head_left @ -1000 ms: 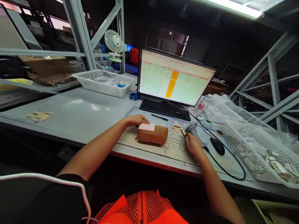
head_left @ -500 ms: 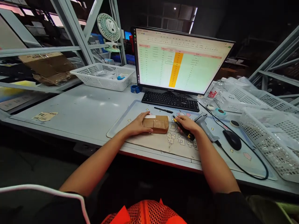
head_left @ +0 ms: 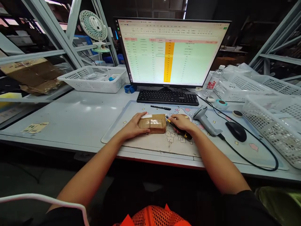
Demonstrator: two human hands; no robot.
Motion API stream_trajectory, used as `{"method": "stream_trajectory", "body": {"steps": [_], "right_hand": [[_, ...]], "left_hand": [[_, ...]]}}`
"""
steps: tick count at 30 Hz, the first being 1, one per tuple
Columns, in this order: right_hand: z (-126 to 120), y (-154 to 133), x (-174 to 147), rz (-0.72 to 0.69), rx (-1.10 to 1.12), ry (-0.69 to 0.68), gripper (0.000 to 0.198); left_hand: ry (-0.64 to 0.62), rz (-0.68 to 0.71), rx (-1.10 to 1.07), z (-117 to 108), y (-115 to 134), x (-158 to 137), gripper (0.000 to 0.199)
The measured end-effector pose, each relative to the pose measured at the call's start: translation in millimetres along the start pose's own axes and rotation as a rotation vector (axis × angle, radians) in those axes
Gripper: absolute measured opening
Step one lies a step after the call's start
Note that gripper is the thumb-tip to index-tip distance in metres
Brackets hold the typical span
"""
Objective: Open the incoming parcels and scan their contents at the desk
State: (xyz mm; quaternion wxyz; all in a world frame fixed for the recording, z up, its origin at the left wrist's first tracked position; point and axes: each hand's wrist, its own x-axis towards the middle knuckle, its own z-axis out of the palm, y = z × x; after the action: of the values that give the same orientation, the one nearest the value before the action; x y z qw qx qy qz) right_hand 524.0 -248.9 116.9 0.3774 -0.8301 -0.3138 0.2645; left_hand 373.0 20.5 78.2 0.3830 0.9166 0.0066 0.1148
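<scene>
— Cutter [head_left: 187,135] has come in a fair bit over the last second: it was over by the scanner [head_left: 205,121], now its tip is at the right end of the box [head_left: 154,125]. Left hand [head_left: 133,126] has moved too, from behind the box to its left end.

— lol ok, what's closest to us?

— Orange vest [head_left: 151,217] at the bottom, then the bench [head_left: 77,121] edge, with a mat [head_left: 136,142] on top.

— And the hands?

— Left one's clamped round the box, thumb on the near side. Right hand [head_left: 182,122] is curled tight round the cutter's handle. Box lies on the mat between them, shiny tape on it. Can't tell if the tip touches it or sits just beside it.

— Further back?

— Scanner's lying right of the right hand, mouse [head_left: 236,131] right of that. Pen [head_left: 160,107] is past the box, then keyboard [head_left: 166,98], then monitor [head_left: 148,67] showing a spreadsheet. White basket [head_left: 101,87] left of the monitor, bottle [head_left: 214,79] on its right, fan [head_left: 94,26] at back left.
</scene>
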Motion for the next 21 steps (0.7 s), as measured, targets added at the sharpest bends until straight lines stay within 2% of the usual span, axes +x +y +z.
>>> {"method": "stream_trajectory", "body": {"steps": [2, 6, 10, 12, 14, 16, 17, 19, 21], "right_hand": [[-1.7, 2.3, -1.3, -0.007, 0.024, -0.018, 0.039], [-5.4, 6.2, -5.9, 0.002, 0.057, -0.142, 0.041], [-9.1, 8.5, -9.5, -0.050, 0.055, -0.267, 0.047], [-12.1, 11.6, -8.5, -0.062, 0.071, -0.296, 0.049], [-16.1, 16.3, -5.5, -0.060, 0.074, -0.164, 0.047], [-20.9, 21.4, -1.8, -0.037, 0.111, 0.041, 0.042], [-23.4, 23.6, -0.3, -0.024, 0.142, 0.114, 0.040], [-27.8, 26.6, 0.9, -0.013, 0.184, 0.160, 0.040], [-30.6, 27.2, -0.3, -0.054, 0.144, 0.132, 0.041]], "left_hand": [[0.009, -0.012, 0.017, 1.0, 0.7, -0.6, 0.100], [0.045, -0.024, 0.040, 2.2, 1.1, -1.1, 0.097], [0.049, -0.036, 0.057, 3.2, 5.6, 2.8, 0.092], [0.091, -0.082, 0.086, 6.2, 11.0, 2.1, 0.095], [0.207, -0.185, 0.137, 11.2, 18.5, -7.5, 0.104], [0.317, -0.289, 0.133, 17.1, 28.2, -30.4, 0.112], [0.325, -0.314, 0.090, 19.6, 33.7, -46.5, 0.113], [0.191, -0.288, -0.060, 22.0, 45.5, -82.0, 0.109], [0.006, -0.212, -0.163, 18.1, 55.6, -109.5, 0.094]]}}
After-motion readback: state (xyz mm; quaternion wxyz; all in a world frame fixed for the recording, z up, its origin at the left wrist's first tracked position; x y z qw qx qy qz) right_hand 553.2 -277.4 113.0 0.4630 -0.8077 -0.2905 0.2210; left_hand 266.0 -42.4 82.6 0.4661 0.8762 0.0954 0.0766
